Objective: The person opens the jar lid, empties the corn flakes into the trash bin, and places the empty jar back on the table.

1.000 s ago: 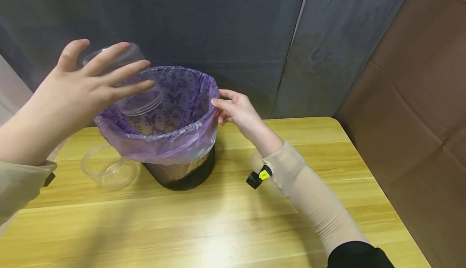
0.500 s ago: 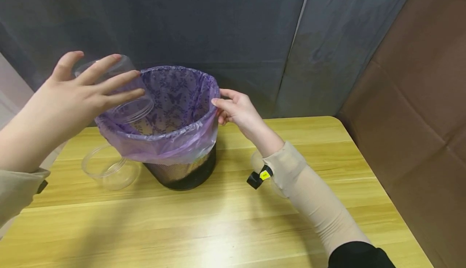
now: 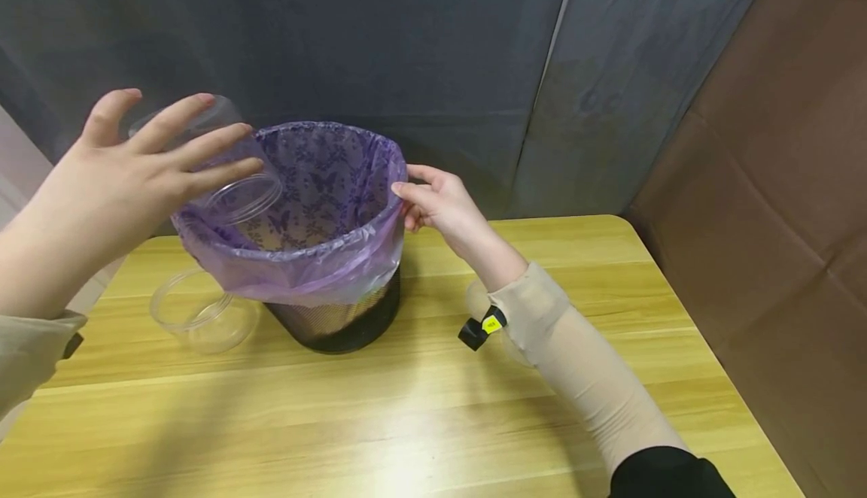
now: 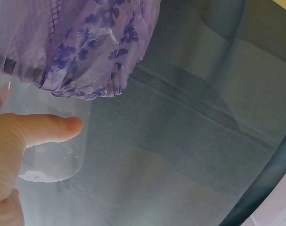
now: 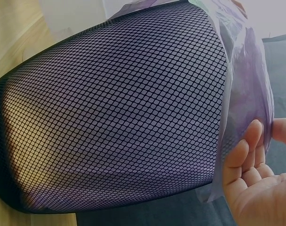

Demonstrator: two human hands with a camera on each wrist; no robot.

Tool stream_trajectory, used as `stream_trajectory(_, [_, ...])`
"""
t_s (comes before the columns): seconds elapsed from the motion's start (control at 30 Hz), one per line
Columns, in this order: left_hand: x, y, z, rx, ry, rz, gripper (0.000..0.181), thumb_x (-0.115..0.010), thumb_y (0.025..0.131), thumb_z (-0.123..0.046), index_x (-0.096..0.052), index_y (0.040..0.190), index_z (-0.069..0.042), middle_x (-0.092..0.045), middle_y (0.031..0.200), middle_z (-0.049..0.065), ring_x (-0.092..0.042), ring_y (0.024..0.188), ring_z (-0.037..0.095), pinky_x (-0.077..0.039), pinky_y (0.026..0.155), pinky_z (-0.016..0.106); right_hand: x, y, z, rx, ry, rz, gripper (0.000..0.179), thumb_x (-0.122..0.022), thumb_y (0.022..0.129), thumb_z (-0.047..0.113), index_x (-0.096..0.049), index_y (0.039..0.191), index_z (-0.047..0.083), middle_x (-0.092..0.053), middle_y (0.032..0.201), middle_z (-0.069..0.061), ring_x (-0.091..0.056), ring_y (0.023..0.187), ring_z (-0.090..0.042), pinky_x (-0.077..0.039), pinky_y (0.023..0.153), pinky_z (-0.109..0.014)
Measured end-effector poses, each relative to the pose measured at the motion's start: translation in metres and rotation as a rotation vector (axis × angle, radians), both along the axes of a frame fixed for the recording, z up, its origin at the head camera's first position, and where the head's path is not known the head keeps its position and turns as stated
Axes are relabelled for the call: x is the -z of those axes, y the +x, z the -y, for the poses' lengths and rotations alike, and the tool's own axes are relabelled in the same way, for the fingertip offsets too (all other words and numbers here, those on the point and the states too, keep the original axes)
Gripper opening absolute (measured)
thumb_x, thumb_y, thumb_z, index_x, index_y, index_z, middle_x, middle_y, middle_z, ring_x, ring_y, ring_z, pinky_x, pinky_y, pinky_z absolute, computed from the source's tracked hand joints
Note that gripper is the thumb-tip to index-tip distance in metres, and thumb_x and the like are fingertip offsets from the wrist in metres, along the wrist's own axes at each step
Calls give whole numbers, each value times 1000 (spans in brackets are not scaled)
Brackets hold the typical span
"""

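In the head view my left hand [image 3: 129, 182] holds a clear plastic jar [image 3: 244, 201] from above, its fingers spread across the jar. The jar tilts, with its mouth down inside the left rim of a black mesh trash can [image 3: 342, 326]. A purple patterned trash bag [image 3: 308, 280] lines the can and folds over its rim. From the left wrist view, my thumb lies along the jar's side [image 4: 53, 162]. My right hand [image 3: 443, 208] pinches the can's bagged right rim; the right wrist view shows its thumb and fingers on either side of the bag [image 5: 246, 89].
A second clear plastic jar [image 3: 217, 325] lies on the wooden table [image 3: 406, 423], left of the can. Another clear round item [image 3: 477, 299] is partly hidden behind my right sleeve. A dark curtain [image 3: 406, 47] hangs behind, and a brown cloth [image 3: 759, 182] stands at the right.
My left hand has moved left and slightly down with the jar, bringing the jar's mouth nearer the can's left rim. The right hand and the can have stayed in place.
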State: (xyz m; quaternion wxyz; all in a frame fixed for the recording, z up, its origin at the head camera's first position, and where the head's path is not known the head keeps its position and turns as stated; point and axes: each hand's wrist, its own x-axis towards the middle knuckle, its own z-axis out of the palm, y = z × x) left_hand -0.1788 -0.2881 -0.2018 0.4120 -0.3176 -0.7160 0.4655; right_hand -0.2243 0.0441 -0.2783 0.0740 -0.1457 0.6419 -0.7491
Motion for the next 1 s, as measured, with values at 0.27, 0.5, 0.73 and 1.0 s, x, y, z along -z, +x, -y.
stream_trajectory(0.27, [-16, 11, -13, 213, 318, 438, 103, -43, 70, 35, -15, 150, -24, -10, 159, 3, -15, 142, 29, -8, 111, 57, -1, -1, 1, 3, 4, 7, 42, -59, 94, 6, -50, 134, -1, -59, 66, -7, -51, 48, -14, -46, 51, -26])
stream_trajectory(0.5, [-13, 14, -12, 217, 355, 401, 93, -46, 68, 33, -22, 144, -16, -25, 152, 16, -20, 140, 32, -14, 109, 56, -2, -2, 1, -1, 4, 15, 43, -60, 94, 7, -49, 135, 0, -59, 66, -7, -51, 48, -15, -46, 51, -26])
stream_trajectory(0.73, [-15, 17, -10, 280, 437, 400, 92, -67, 54, 16, -35, 138, -5, -41, 136, 25, -35, 128, 39, -15, 108, 58, -2, -2, 2, -2, 5, 15, 43, -59, 94, 7, -49, 135, -1, -58, 66, -8, -51, 48, -15, -46, 50, -26])
stream_trajectory(1.0, [-14, 25, -11, 267, 610, 398, 111, -83, 34, 11, -41, 135, -8, -46, 131, 24, -40, 123, 39, -11, 109, 57, -1, -2, 1, -3, 4, 11, 43, -59, 94, 6, -49, 135, -1, -58, 65, -7, -51, 48, -15, -46, 51, -26])
